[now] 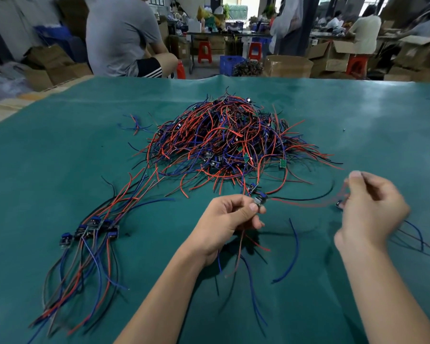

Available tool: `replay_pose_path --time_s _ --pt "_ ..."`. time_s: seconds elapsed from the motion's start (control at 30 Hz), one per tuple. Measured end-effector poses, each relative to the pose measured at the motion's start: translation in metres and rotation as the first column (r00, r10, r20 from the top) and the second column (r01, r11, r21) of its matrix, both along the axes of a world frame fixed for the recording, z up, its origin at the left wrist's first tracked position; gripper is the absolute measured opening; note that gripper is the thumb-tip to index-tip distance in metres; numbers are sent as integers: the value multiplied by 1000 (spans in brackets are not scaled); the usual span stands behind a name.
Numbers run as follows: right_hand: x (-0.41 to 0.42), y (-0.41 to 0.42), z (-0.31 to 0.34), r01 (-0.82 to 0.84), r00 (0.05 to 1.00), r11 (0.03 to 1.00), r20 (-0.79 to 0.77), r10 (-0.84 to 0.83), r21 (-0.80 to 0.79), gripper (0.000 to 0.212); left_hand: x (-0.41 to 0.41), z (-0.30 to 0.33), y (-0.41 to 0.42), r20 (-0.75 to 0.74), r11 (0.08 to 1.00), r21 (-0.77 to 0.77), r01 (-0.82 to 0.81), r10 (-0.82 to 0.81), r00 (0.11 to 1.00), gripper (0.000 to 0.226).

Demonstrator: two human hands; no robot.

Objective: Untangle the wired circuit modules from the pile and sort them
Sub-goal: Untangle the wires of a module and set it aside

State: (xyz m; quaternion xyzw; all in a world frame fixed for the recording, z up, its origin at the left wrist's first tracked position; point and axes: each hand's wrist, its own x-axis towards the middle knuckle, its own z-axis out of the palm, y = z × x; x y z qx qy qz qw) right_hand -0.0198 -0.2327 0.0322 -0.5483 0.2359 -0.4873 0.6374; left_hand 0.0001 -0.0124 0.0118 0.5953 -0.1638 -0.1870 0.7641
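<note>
The left hand (230,216) pinches a small blue wired circuit module (260,198); its red and black wires (305,200) run sideways to the blurred right hand (369,207), which pinches them.

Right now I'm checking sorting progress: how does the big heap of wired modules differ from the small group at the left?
The heap is a tangled mound with wires crossing every way; the small group lies flat, modules side by side, wires running roughly parallel. The heap holds far more modules and sits farther from the hands. Both have red, blue and black wires and rest on the green mat.
</note>
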Motion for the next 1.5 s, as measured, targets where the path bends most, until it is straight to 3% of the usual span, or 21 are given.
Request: replay_pose_path --time_s 0.07,0.13,0.23,0.3,0.33,0.43,0.67,0.73,0.87,1.03,1.17,1.33,1.5 --pt "0 9 -3 -4 999 1000 -43 4 -3 11 3 -1 0 -45 995 -79 -66 62 997 15" --pt "-2 26 -8 -226 962 971 -177 209 -83 22 4 -1 0 -77 984 -144 -109 98 992 15" --pt "-10 56 -12 -637 753 711 -440 489 -300 28 4 -2 -2 -84 980 -159 -120 108 991 13" --pt "-14 69 -15 -694 717 572 -490 495 -437 25 2 -3 -3 -48 987 -110 -115 111 993 12" --pt "-13 72 -16 -689 723 569 -480 496 -449 22 2 -3 -3 -23 991 -74 -110 109 994 14" --pt "-13 72 -16 -693 719 639 -393 574 -334 20 -1 0 -2 13 997 -13 -75 75 997 19" --pt "-18 73 -11 -719 695 638 -277 663 -276 22 -5 2 -3 79 993 111 -50 41 996 25" --pt "-20 73 -8 -694 720 645 -279 636 -320 15 -5 3 -3 89 991 121 -60 50 995 26" --pt "-22 69 -2 -587 809 707 -271 521 -394 19 -5 5 -2 109 989 149 6 -22 994 23" --pt "-25 71 2 -569 822 674 -288 491 -471 21 -4 2 -2 82 997 75 2 -8 997 22" --pt "-24 69 0 -628 778 674 -319 541 -389 30 -4 3 -1 78 999 37 -10 7 997 23" --pt "-19 61 1 -517 856 781 -193 480 -350 23 -5 5 0 114 994 107 37 -49 992 19" --pt "-16 46 40 -243 963 918 37 268 -312 15 -6 5 1 124 985 138 100 -118 985 19"
